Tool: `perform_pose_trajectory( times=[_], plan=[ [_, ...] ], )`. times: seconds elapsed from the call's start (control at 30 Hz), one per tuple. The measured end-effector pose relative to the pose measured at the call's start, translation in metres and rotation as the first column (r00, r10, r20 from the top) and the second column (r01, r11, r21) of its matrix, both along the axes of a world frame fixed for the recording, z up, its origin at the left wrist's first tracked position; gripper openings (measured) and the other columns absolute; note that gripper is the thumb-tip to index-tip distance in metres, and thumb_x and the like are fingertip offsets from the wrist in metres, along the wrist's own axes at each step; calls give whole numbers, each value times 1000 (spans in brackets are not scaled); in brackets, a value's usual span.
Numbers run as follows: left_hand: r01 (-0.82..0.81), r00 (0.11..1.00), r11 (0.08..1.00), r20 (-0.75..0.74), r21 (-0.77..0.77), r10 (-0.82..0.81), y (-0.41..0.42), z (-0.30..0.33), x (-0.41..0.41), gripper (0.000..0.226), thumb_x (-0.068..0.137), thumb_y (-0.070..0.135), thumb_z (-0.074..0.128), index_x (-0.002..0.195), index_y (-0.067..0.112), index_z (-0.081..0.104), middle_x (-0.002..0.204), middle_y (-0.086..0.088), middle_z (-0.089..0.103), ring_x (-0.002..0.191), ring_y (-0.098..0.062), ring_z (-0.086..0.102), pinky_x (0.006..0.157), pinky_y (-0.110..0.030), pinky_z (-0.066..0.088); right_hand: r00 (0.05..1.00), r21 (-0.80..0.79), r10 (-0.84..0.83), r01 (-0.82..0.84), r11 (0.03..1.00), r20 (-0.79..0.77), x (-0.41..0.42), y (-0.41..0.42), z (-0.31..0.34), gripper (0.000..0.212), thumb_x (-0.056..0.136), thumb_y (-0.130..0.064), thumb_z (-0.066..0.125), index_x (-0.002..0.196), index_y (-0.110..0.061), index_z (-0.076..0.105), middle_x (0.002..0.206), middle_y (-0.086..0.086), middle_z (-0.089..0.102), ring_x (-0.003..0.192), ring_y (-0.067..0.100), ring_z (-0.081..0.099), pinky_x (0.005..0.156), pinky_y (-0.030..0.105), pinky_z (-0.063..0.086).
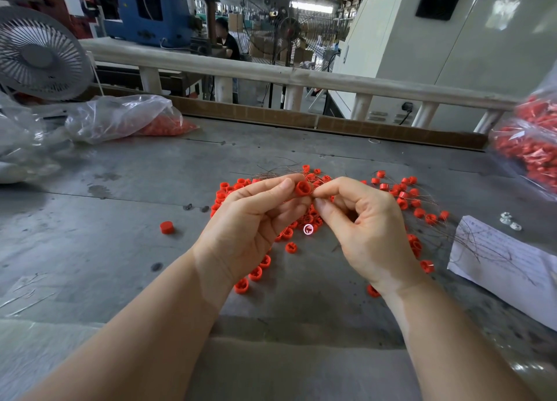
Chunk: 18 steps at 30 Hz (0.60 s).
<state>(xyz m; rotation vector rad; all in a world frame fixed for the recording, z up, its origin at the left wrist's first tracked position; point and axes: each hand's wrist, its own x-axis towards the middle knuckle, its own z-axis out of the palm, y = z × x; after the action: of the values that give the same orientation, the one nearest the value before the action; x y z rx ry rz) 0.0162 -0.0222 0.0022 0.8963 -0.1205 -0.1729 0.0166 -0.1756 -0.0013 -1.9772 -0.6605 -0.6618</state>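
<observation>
I think the red cap [303,188] can slip and drop into the pile of caps [404,195] on the counter [120,250], because only fingertips hold it. The left hand [250,219] pinches it in the air above the pile. The right hand [364,219] has narrow fingers pinching its edge. The cap is squat, and its open mouth and short axis point toward the person.

At mid-frame, the left hand [244,228] and right hand [370,228] met above a scatter of caps [291,247] on the desk [120,265], pinching one held cap [303,188] between them. A single cap [166,227] lay apart, further left. A bag [120,117] lay at upper left, a fan [39,58] behind it. A second bag [530,147] sat at the right edge, with a paper sheet [506,268] below it.
</observation>
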Motion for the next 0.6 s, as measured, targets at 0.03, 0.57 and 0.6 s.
perform_pose_trajectory(
  times=[0.03, 0.57, 0.6],
  plan=[
    [1, 1000, 1000, -1, -5, -1, 0, 0, 0, 17, 67, 13, 63, 75, 9, 77, 68, -7, 71, 65, -11, 70, 57, -15, 53, 1000, -1, -2, 2, 1000, 1, 0, 0, 0, 8, 85, -10, 61, 81, -11, 67, 51, 8, 50, 49, 21, 43, 51, 33, 41],
    [34, 999, 996, -23, -80, -36, 0, 1, -1, 19, 69, 5, 59, 73, 8, 77, 76, -8, 73, 71, -12, 71, 58, -15, 54, 998, 98, 22, -17, 995, -58, -4, 2, 4, 7, 88, -6, 60, 85, -9, 65, 66, 1, 63, 63, 14, 57, 62, 27, 49],
    [38, 999, 996, -22, -83, -40, 0, 1, -1, 20, 69, 5, 59, 74, 9, 78, 77, -8, 73, 72, -13, 71, 59, -15, 54, 998, 105, 29, -22, 994, -63, -4, 2, 4, 7, 88, -5, 60, 84, -10, 64, 67, 6, 63, 65, 19, 58, 63, 32, 49]
  ],
)
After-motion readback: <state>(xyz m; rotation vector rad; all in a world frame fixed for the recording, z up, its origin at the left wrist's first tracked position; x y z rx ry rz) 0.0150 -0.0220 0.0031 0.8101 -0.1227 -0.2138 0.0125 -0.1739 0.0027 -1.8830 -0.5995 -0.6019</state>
